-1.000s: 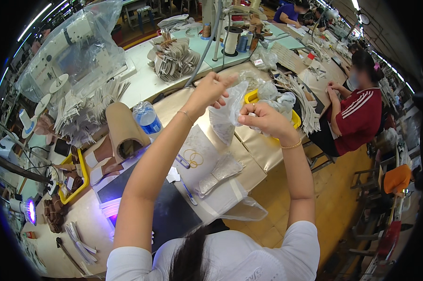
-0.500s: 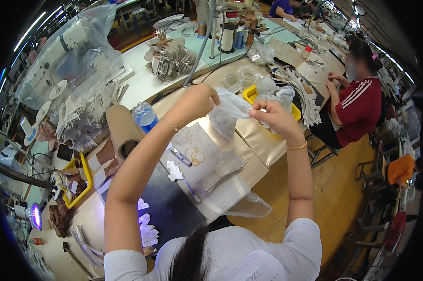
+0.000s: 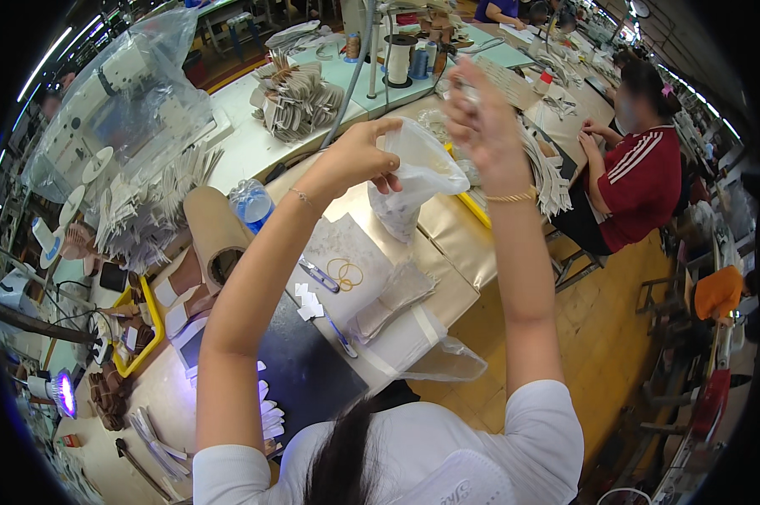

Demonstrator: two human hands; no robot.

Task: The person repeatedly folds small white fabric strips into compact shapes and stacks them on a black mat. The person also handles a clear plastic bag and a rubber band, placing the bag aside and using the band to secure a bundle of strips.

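Observation:
My left hand (image 3: 361, 160) grips the rim of a translucent plastic bag (image 3: 426, 164), whose mouth gapes toward the right. Small pale pieces, too unclear to name, fill its lower end. Raised above and right of the bag is my right hand (image 3: 483, 126), apart from it; motion smears its fingers, so what they hold cannot be made out. Below the bag, a white sheet (image 3: 346, 240) carries yellow rubber bands (image 3: 344, 273) and a pair of thread snips (image 3: 319, 275). White paper slips (image 3: 309, 305) and a slim blue tool (image 3: 341, 337) lie nearer me.
A yellow tray (image 3: 478, 210) stands behind my right wrist, another yellow tray (image 3: 154, 324) at left. A cardboard tube (image 3: 216, 231), bundled pale cut pieces (image 3: 291, 101) and a covered sewing machine (image 3: 114, 109) line the far left. A seated co-worker (image 3: 645, 172) is at right.
My right hand has come off the bag and risen, now blurred. The bag's mouth, gathered before, has spread wide. My left hand still has hold of the bag.

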